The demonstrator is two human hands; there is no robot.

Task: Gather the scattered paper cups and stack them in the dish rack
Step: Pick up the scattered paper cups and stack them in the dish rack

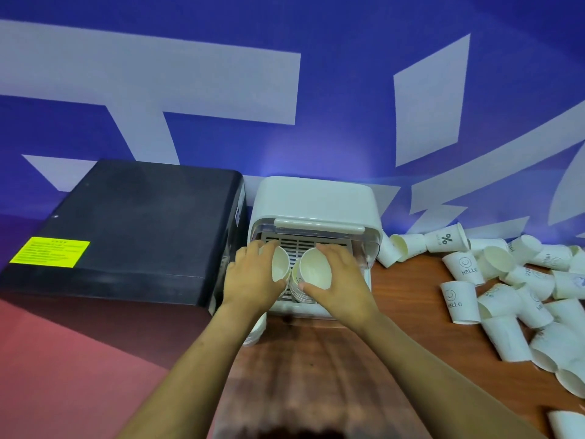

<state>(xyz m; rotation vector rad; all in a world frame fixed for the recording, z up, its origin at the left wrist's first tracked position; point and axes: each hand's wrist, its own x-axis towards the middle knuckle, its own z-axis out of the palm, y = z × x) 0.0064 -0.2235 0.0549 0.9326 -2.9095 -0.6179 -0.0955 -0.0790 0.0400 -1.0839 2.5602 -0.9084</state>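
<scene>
Wooden bench (332, 369) against blue wall (348, 42) with white shapes. Black box (133, 229) left of white dish rack (316, 201). Left hand (250, 280), right hand (338, 274): fingers curled round cup stacks (313, 269) in rack. Loose cups (519, 280) strewn at right.

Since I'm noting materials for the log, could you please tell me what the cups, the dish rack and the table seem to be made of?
The cups look like matte white paper: thin walls, rolled rims, printed "HELLO". The dish rack seems smooth white plastic with a rounded shell and a slotted tray; its front rim looks translucent. The table shows reddish-brown wood grain with a slight sheen, possibly laminate.
</scene>
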